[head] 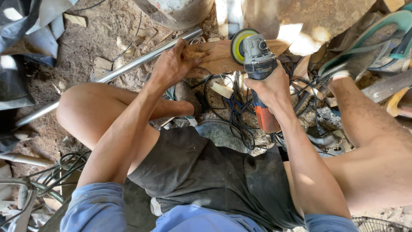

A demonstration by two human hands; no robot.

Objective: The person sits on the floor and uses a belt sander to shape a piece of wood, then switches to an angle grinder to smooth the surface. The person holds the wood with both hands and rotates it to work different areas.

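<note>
Angle grinder [260,73]: grey head, orange body, yellow-rimmed disc with dark green face. Wood piece [219,56]: pale tan, reddish grain streaks. Metal pipe [124,68]: bright silver. Cables [238,116]: black, some blue. Shorts [206,176]: dark charcoal. Sleeves [96,206]: light blue. Ground [94,38]: dusty brown.

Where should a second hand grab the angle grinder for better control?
Probably on the grey gear head just behind the yellow-rimmed disc, coming from the side away from the disc. The right hand already fills the orange body, the disc faces the wooden piece that the left hand steadies, and cables crowd underneath.
</note>
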